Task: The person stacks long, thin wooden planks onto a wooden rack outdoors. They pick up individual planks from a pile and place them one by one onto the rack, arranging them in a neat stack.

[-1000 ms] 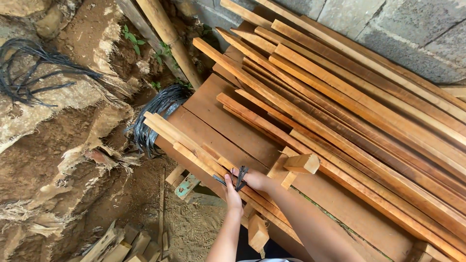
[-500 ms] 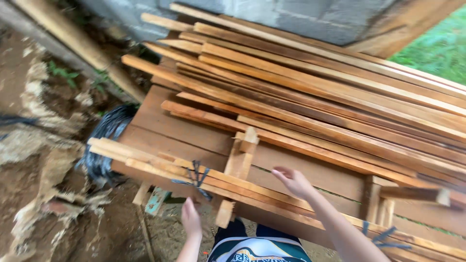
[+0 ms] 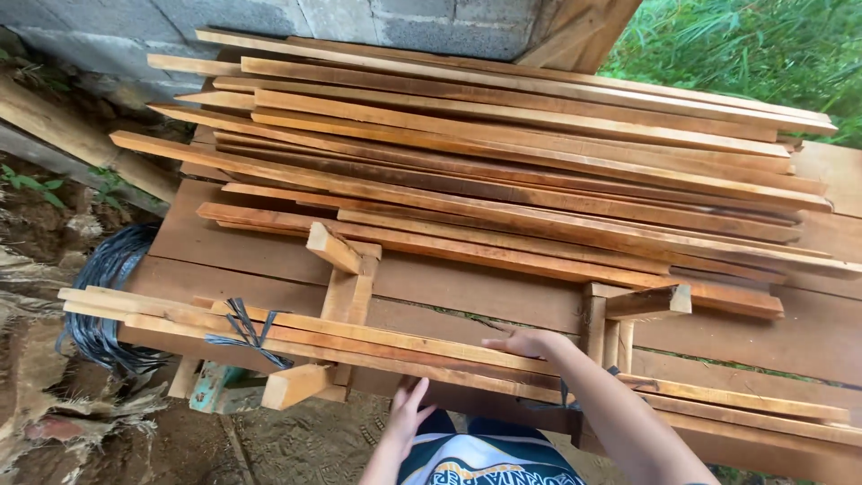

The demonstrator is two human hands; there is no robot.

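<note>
Nearest: left hand sits under the near edge of the tied bundle of slats, fingers spread apart, palm up against the underside, not closed on anything. Right hand rests on top of the same bundle, approx. mid-length, fingers together and flat, thumb side near; not clamped. The bundle lies across the near edge of the plank bench, running left to right, bound w/ a dark strap tie near its left end; a second tie looks to sit by the right forearm, partly hidden.

Judging from this: tying looks done, bundle not yet lifted or shifted off.

Further back: two wooden block stops, then the big loose slat stack, then the block wall. Strap coil left, on the ground.

Vs. 0.5 s earlier: right hand was raised off the wood, now it's down on it; left hand has moved right, away from the tie.
</note>
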